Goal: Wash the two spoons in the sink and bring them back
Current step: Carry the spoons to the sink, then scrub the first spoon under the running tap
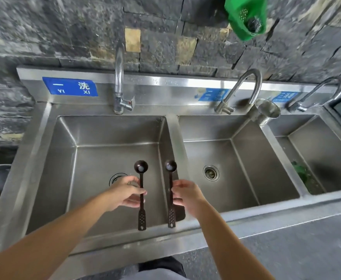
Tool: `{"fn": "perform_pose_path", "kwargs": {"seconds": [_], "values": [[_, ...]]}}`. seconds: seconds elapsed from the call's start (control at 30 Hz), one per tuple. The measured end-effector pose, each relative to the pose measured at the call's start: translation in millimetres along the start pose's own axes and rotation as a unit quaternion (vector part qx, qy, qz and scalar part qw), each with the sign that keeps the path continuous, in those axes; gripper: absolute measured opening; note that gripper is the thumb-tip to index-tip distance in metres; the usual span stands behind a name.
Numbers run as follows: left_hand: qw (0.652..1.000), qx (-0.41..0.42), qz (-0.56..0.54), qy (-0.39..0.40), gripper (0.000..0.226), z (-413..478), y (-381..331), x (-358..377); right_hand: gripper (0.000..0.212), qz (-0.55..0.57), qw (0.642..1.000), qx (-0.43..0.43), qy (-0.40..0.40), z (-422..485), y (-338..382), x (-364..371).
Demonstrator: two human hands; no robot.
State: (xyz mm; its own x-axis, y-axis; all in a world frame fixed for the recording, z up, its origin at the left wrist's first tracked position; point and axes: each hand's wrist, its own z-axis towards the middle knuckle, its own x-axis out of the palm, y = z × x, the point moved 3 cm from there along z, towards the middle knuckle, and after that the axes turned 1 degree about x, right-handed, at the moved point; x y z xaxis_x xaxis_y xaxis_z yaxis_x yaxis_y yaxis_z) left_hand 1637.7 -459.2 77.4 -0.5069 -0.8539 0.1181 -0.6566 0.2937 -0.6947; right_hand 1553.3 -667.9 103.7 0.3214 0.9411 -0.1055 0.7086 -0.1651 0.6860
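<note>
Both bare forearms reach forward over the near rim of the sink (105,130). The left hand (125,195) pinches the left spoon (141,181) mid-handle between thumb and fingers. The right hand (187,196) pinches the right spoon (170,177) likewise. The spoons are parallel and apart, bowls pointing away, above the leftmost basin.

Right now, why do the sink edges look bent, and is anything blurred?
Head view: the wide lens bows the sink rim; the green bag up top is smeared, the right hand slightly soft; the left spoon and right spoon look sharp; glare streaks the backsplash.
</note>
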Motion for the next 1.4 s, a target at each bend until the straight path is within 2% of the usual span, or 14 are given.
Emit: {"fn": "perform_pose_path", "kwargs": {"seconds": [0.33,0.53,0.8,0.93,1.2,1.4], "values": [[0.999,-0.038,-0.012,-0.027,0.032,97.6,-35.2,24.4,0.025,-0.051,0.998,0.037,-0.014,119.8,50.9,-48.5],[0.997,-0.059,-0.036,-0.025,0.029,121.2,-29.4,17.3,0.027,-0.149,0.986,0.036,-0.058,157.8,56.2,-52.1],[0.997,-0.063,-0.032,-0.009,0.028,132.8,-33.8,-8.6,0.030,-0.257,0.956,0.016,-0.140,168.6,63.4,-39.3],[0.998,-0.057,-0.033,-0.009,0.025,129.3,-38.5,-24.1,0.022,-0.280,0.945,0.025,-0.165,170.4,65.7,-32.0],[0.997,-0.062,-0.039,-0.031,0.021,119.9,-31.1,-49.3,0.022,-0.259,0.948,0.067,-0.174,177.2,62.6,-35.1],[0.997,-0.064,-0.037,-0.030,0.022,115.1,-26.6,-48.5,0.023,-0.297,0.938,0.059,-0.166,182.3,63.0,-41.8]]}}
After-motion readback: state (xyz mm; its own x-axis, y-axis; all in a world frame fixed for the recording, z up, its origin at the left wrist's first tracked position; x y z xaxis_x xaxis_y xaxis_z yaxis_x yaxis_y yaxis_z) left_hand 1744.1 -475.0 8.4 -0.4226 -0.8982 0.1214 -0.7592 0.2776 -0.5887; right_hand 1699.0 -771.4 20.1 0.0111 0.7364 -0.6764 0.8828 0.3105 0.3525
